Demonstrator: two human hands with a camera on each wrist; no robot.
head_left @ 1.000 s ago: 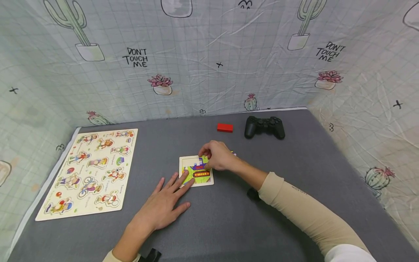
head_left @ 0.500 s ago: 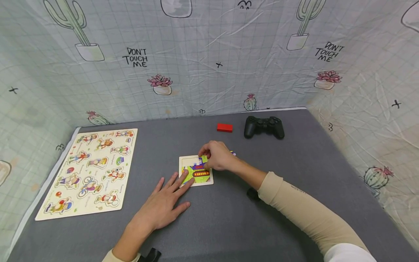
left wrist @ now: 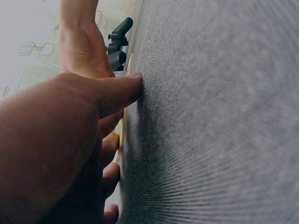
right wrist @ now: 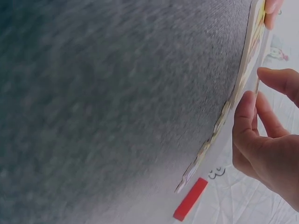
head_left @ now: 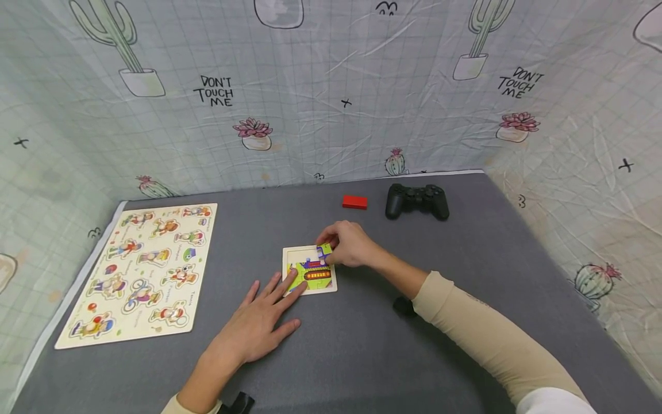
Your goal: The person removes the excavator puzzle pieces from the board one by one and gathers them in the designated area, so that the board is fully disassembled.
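Note:
A small square puzzle board (head_left: 320,291) with a light rim lies on the table, partly filled with a yellow-green and purple picture of a tracked vehicle. Fingertips of my left hand (head_left: 258,328) rest on its lower left part, the fingers spread and straight. My right hand (head_left: 354,246) pinches a green and purple puzzle piece (head_left: 324,250) between thumb and fingers over the board's upper right. From the right wrist view, that piece appears edge-on and slightly raised off the board. The picture's lower left is hidden under the left fingers.
Several loose puzzle pieces (right wrist: 205,144) lie beside the board in the right wrist view; the right hand hides them in the head view. Behind are a red block (head_left: 354,202) and a black game controller (head_left: 416,201). A large picture puzzle board (head_left: 193,310) lies at left.
My right hand has shifted slightly right and up, lifting and tilting the puzzle piece from where it was held on the board. The left hand stays put.

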